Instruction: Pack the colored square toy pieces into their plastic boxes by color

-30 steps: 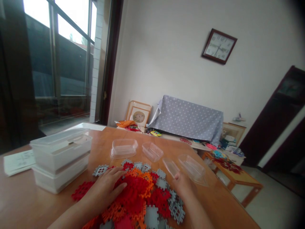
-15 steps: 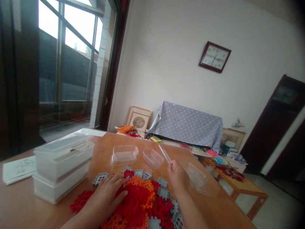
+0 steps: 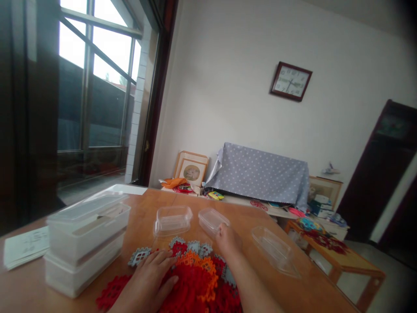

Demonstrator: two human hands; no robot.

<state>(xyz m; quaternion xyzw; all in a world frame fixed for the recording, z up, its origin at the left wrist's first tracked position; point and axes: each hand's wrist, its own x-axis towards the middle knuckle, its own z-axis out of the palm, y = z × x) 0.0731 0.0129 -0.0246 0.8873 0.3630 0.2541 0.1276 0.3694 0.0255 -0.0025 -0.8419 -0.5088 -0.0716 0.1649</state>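
Note:
My left hand [image 3: 151, 271] lies with its fingers stretched out over the left side of a pile of interlocking plastic pieces [image 3: 192, 278]. The pieces are red, orange and grey, with notched edges. My right hand [image 3: 230, 241] is closed at the near right corner of a small clear plastic container [image 3: 208, 217]. A flat clear lid [image 3: 216, 217] lies over that container, and my curled fingers seem to grip its corner; the fingertips are partly hidden. Another clear container [image 3: 172, 219] stands to the left of it.
Two stacked translucent boxes [image 3: 86, 248] stand at the left, beside papers [image 3: 26, 245]. On the right of the wooden table [image 3: 260, 295] lies another clear container [image 3: 272, 248]. A low bench [image 3: 345, 254] with colourful items stands farther right.
My right hand has moved left and down, bringing the lid from upright to flat over the small container. My left hand stays on the pile. The view has tilted slightly upward.

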